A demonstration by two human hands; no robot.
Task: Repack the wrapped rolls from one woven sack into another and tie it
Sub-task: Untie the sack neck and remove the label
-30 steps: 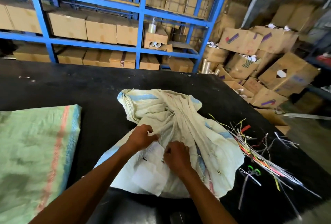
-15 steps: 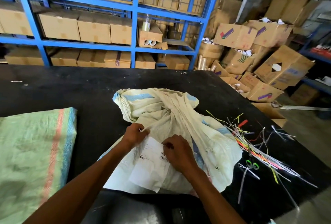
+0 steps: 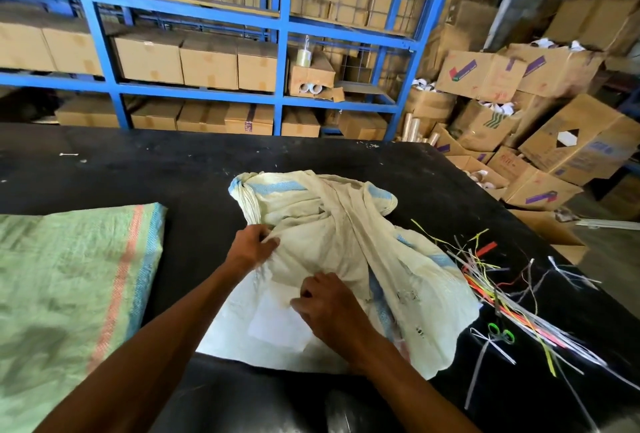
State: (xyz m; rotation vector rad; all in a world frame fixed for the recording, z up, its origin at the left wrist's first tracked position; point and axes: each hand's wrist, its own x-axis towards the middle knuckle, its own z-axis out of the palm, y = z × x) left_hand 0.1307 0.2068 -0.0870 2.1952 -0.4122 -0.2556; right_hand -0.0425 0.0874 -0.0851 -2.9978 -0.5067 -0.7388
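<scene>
1. Head view, layout: a black table [image 3: 346, 162] is filling the middle of the frame. Its far edge is running in front of a blue shelf rack [image 3: 284, 52], and its right edge is slanting down past a heap of cardboard boxes [image 3: 540, 128] on the floor.
2. Open room: bare tabletop is showing behind both sacks and in the strip between them. The right side is cluttered with a scatter of coloured plastic strips [image 3: 502, 294], which is lying just beside the cream sack and reaching toward the right edge.
3. Task things: two woven sacks are lying on the table. The cream sack [image 3: 346, 225], crumpled and blue-striped, is sitting at centre with a white paper label [image 3: 273, 322] on its near part; the green sack [image 3: 69, 294], with a red and blue stripe, is lying flat at left, cut off by the frame edge. No wrapped rolls are in sight.
4. Hands: two. The left hand [image 3: 251, 245] is gripping a fold of the cream sack between thumb and curled fingers. The right hand [image 3: 329, 304] is lying on the sack beside the label with fingers curled; whether it is pinching the cloth cannot be told.
5. Other: one pair of green-handled scissors [image 3: 500, 332] is lying among the strips.
</scene>
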